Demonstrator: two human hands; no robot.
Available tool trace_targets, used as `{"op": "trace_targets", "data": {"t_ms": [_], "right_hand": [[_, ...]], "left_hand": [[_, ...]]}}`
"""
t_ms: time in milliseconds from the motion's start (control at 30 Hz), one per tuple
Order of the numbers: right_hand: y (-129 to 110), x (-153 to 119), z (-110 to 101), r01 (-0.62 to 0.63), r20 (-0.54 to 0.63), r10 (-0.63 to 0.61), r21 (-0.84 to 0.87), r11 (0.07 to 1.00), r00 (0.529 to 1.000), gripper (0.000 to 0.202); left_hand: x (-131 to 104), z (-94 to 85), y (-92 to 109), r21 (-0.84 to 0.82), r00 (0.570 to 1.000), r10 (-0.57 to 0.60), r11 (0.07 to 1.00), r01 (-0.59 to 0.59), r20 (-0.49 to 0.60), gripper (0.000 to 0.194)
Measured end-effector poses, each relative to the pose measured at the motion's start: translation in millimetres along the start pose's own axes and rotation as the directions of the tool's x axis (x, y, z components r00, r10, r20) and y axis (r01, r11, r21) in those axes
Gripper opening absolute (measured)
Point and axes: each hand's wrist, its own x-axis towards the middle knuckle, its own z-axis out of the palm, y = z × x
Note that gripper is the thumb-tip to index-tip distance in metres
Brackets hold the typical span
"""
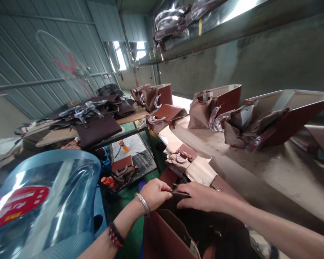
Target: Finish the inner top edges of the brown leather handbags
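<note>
Edge of a dark panel (180,194) sits in the near centre, gripped by both hands. The left hand (154,195) pinches its left end between thumb and curled fingers, a silver bangle (143,204) and a beaded bracelet (115,235) around that wrist. The right hand (194,196) grasps the same edge from the right, fingertips on top and thumb beneath, close beside the left hand but with a small gap between them. The panel is at the upper part of an open brown bag (162,235), which lies low in the near centre, its inside dark; how the two are joined, I cannot tell.

Just beyond the hands, a smaller bag (179,158) with a wrapped handle lies among pale sheets (201,170) on the left edge of a long worktable (261,169). Farther along, to the right, more brown bags (201,111) stand with their tops open and their handles in clear plastic. At near left is a large blue water bottle (56,201) with a red label. Behind it, at far left, dark bags (98,129) are piled on a table, and an orange bottle (123,146) is on a low cart (143,162) between the two tables
</note>
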Motion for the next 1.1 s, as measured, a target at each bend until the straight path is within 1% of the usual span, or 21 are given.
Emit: {"op": "trace_targets", "data": {"t_ms": [67,167,233,300,333,367,400,433,467,500,567,633,733,800,867,933,967,1000,1033,1100], "right_hand": [[-2,2,2,0.005,-0.013,-0.006,-0.08,0.997,1.0,0.029],[-6,5,6,-0.023,-0.054,0.011,-0.227,0.974,0.998,0.031],[-9,6,10,-0.053,-0.084,0.03,-0.292,0.955,0.996,0.034],[-11,7,13,-0.086,-0.114,0.051,-0.329,0.94,0.992,0.036],[-10,7,13,-0.104,-0.131,0.063,-0.336,0.936,0.989,0.036],[-9,6,12,-0.128,-0.15,0.082,-0.328,0.936,0.985,0.037],[-8,6,10,-0.159,-0.17,0.11,-0.305,0.939,0.979,0.037],[-7,5,7,-0.194,-0.192,0.146,-0.265,0.944,0.971,0.038],[-5,4,3,-0.229,-0.209,0.184,-0.214,0.95,0.96,0.038],[-4,4,-3,-0.264,-0.227,0.224,-0.162,0.951,0.948,0.038],[-4,2,-16,-0.325,-0.278,0.287,-0.102,0.94,0.917,0.037],[-6,2,-31,-0.348,-0.343,0.3,-0.087,0.933,0.89,0.036],[-12,3,-49,-0.362,-0.428,0.307,-0.051,0.931,0.85,0.036],[-16,4,-57,-0.371,-0.469,0.312,-0.038,0.928,0.826,0.037],[-17,5,-59,-0.381,-0.515,0.304,-0.047,0.923,0.801,0.038],[-16,4,-58,-0.386,-0.553,0.305,-0.032,0.922,0.775,0.038],[-15,2,-57,-0.389,-0.56,0.32,-0.004,0.921,0.764,0.037],[-14,1,-54,-0.389,-0.557,0.343,0.038,0.92,0.756,0.037],[-12,-2,-52,-0.386,-0.546,0.37,0.092,0.918,0.752,0.036],[-11,-7,-47,-0.369,-0.509,0.439,0.238,0.898,0.74,0.036]], "left_hand": [[0,0.6,-1,0.009,1.0,0.014,1.0,-0.014,-0.01,0.024],[3,2.4,-4,0.024,0.999,0.032,0.999,-0.032,-0.014,0.023],[5,2.2,-4,0.038,0.999,0.045,0.998,-0.044,-0.019,0.023],[6,-0.9,0,0.055,0.998,0.058,0.997,-0.056,-0.04,0.029],[3,-3.4,3,0.068,0.995,0.072,0.995,-0.067,-0.071,0.032],[-1,-5.9,8,0.09,0.987,0.092,0.993,-0.081,-0.129,0.035],[-7,-7.8,12,0.115,0.971,0.117,0.989,-0.094,-0.21,0.039],[-15,-8.4,16,0.139,0.941,0.142,0.985,-0.103,-0.306,0.043],[-25,-6.7,19,0.158,0.896,0.163,0.982,-0.106,-0.412,0.05],[-36,-2.3,20,0.16,0.848,0.172,0.982,-0.104,-0.502,0.057],[-55,15.0,14,0.11,0.777,0.157,0.987,-0.113,-0.61,0.07],[-68,40.6,-1,0.055,0.757,0.182,0.98,-0.19,-0.628,0.09],[-72,78.8,-27,-0.01,0.755,0.119,0.986,-0.164,-0.645,0.088],[-71,94.8,-40,-0.023,0.738,0.083,0.991,-0.132,-0.67,0.091],[-70,100.0,-46,-0.031,0.702,0.052,0.994,-0.105,-0.71,0.093],[-70,94.0,-48,-0.086,0.658,-0.008,0.992,-0.086,-0.753,0.087],[-70,86.9,-48,-0.123,0.641,-0.039,0.989,-0.087,-0.767,0.083],[-70,77.4,-48,-0.148,0.636,-0.053,0.984,-0.098,-0.77,0.078],[-71,65.8,-47,-0.157,0.646,-0.044,0.981,-0.117,-0.762,0.074],[-73,39.1,-43,-0.105,0.697,0.045,0.98,-0.171,-0.716,0.069]]}}
